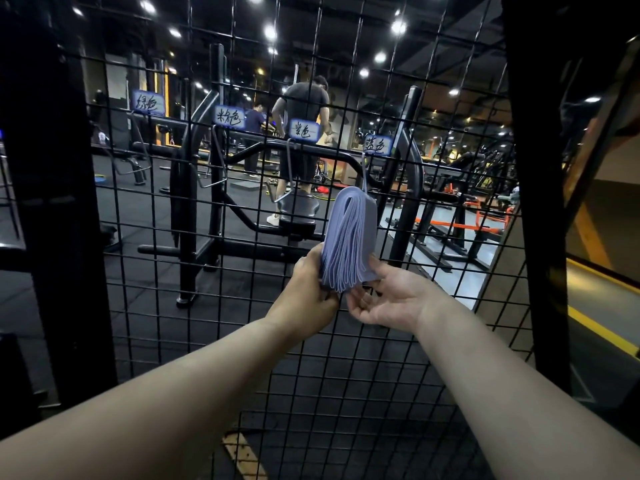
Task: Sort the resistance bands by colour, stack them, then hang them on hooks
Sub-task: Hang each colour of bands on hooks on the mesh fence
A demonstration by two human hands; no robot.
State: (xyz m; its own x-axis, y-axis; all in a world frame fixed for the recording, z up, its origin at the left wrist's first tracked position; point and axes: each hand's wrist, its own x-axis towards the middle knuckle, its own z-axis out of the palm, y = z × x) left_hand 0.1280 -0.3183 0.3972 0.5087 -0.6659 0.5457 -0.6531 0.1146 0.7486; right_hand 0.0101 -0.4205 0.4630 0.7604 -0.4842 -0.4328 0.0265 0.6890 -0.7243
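We are gripping the lower left edge of the blue resistance bands (349,237) with our left hand (308,292), fingers curling round the stack. Our right hand (388,299) is lying wide, palm up, touching the stack's bottom. Bands are hanging from a hook (364,174) on the wire grid (242,306).

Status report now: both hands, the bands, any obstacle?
Left hand grips blue bands low on their left side. Right hand open, thumb touching them. Bands hang on hook under rightmost label. Nothing in the way.
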